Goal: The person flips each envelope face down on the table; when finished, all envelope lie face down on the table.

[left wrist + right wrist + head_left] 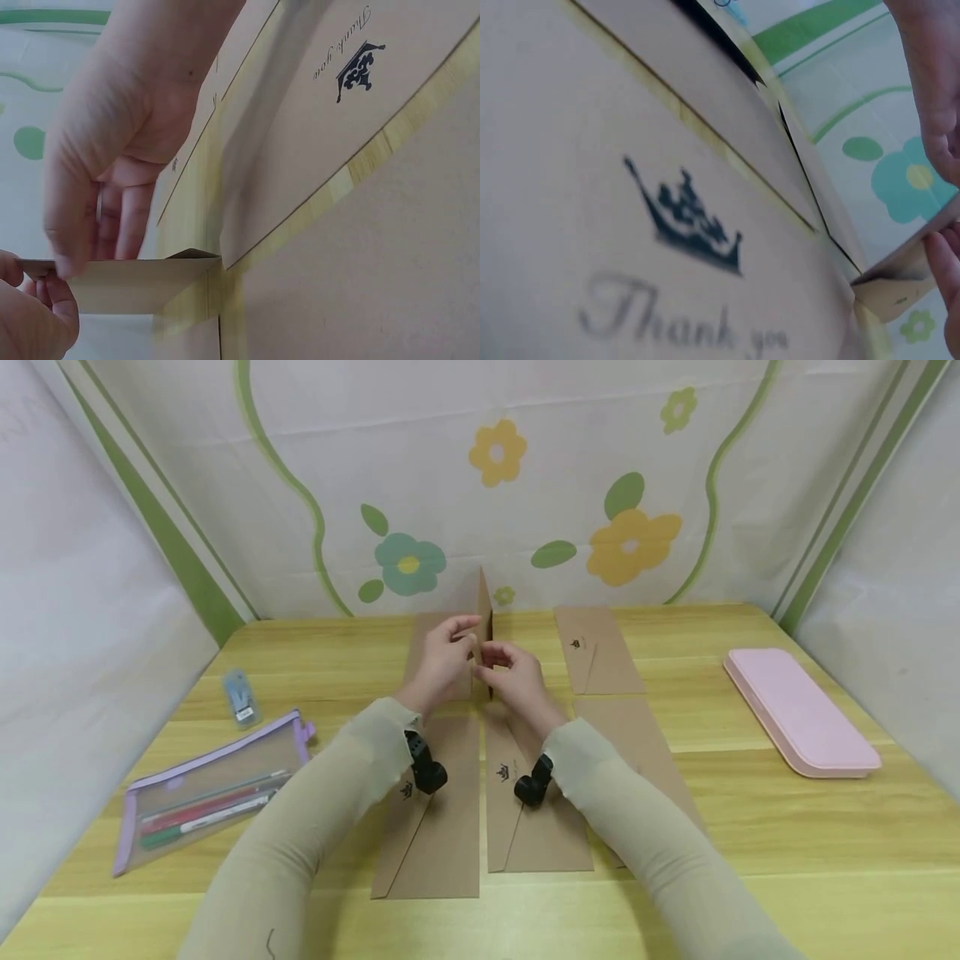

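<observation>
A brown paper envelope stands on edge near the back of the table, end-on to the head view. My left hand is on its left side, pinching the near edge between thumb and finger. My right hand has thumb and fingertips at the same edge from the right. In the left wrist view the envelope spans between both hands, with a small raised fold showing. Several more envelopes lie flat around it, including a front-left one and a front-middle one with a printed crown.
At the right lies a pink case. A clear pouch with purple edging holds several pens at the left, with a small blue container behind it. Another envelope lies at back right. A flowered cloth hangs behind the table.
</observation>
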Demonstrator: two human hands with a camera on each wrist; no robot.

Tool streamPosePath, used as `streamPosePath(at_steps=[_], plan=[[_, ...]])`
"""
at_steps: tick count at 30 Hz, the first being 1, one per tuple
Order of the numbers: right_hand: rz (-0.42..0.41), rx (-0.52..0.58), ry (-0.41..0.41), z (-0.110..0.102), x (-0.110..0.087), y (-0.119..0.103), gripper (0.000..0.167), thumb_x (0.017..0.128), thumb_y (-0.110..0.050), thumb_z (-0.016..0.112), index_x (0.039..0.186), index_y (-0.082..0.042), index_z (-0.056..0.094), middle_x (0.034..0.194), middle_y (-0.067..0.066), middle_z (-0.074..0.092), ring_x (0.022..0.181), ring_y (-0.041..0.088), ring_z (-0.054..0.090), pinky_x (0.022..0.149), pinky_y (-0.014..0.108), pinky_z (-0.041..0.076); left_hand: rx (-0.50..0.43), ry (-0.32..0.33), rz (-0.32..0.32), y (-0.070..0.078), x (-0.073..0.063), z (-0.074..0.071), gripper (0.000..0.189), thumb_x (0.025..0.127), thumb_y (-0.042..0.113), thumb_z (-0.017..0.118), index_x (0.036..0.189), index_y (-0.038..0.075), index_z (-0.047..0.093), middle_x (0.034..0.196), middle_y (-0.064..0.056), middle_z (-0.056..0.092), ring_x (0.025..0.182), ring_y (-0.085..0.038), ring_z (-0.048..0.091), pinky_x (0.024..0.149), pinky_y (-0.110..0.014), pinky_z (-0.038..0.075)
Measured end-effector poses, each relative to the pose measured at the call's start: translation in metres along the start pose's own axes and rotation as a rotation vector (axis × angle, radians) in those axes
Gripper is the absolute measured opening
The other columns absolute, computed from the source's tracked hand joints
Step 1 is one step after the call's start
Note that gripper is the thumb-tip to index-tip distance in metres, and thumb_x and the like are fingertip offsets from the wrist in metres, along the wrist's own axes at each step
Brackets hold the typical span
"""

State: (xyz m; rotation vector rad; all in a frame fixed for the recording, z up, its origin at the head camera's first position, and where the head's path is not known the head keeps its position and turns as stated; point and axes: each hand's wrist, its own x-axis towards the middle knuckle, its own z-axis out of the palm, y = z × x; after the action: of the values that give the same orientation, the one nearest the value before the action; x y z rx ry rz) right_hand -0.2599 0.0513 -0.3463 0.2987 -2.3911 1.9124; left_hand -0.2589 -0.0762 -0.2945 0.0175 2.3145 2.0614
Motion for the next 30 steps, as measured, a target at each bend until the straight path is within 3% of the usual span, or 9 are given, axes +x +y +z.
streamPosePath(at_steps=[4,12,17,24,30], plan=[[-0.063,-0.011,0.073,0.003,-0.002,-0.003,0.03,0.081,-0.016,0.071,0.109,-0.008,0.065,0.106,0.007,0.065,0.102,0.019,0.057,0.091,0.038,0.047,0.009,-0.01,-0.006,0.001,-0.001,0.004,0.033,0.096,0.009,0.046,0.128,0.011,0.054,0.133,-0.004,0.049,0.114,-0.021,0.05,0.09,-0.034,0.046],[-0.185,-0.068,0.159,0.006,-0.005,-0.002,0.017,0.082,-0.012,0.068,0.098,-0.007,0.067,0.097,0.007,0.068,0.095,0.018,0.061,0.081,0.035,0.053,-0.061,-0.005,-0.001,0.001,0.0,0.008,0.034,0.095,0.006,0.047,0.129,0.007,0.051,0.132,-0.004,0.048,0.116,-0.023,0.049,0.096,-0.037,0.044],[-0.21,-0.083,0.196,0.007,-0.007,-0.001,0.013,0.083,-0.01,0.067,0.095,-0.006,0.067,0.093,0.006,0.068,0.09,0.017,0.061,0.073,0.027,0.055,-0.105,-0.001,0.013,0.001,0.0,0.011,0.036,0.094,0.004,0.048,0.129,0.006,0.049,0.133,-0.006,0.048,0.119,-0.026,0.048,0.099,-0.037,0.041],[-0.276,-0.136,0.289,0.007,-0.01,0.001,0.01,0.081,-0.008,0.066,0.091,-0.005,0.068,0.089,0.008,0.069,0.083,0.017,0.063,0.068,0.027,0.055,-0.237,-0.001,0.036,0.0,0.002,0.017,0.045,0.091,-0.005,0.048,0.134,0.006,0.041,0.134,-0.014,0.046,0.121,-0.024,0.045,0.098,-0.035,0.042],[-0.292,-0.126,0.365,0.008,-0.014,0.002,0.008,0.082,-0.007,0.066,0.089,-0.005,0.067,0.085,0.007,0.069,0.079,0.016,0.063,0.066,0.025,0.054,-0.276,-0.013,0.028,-0.002,0.002,0.021,0.041,0.093,-0.002,0.047,0.133,0.006,0.042,0.133,-0.014,0.048,0.122,-0.026,0.046,0.097,-0.037,0.044]])
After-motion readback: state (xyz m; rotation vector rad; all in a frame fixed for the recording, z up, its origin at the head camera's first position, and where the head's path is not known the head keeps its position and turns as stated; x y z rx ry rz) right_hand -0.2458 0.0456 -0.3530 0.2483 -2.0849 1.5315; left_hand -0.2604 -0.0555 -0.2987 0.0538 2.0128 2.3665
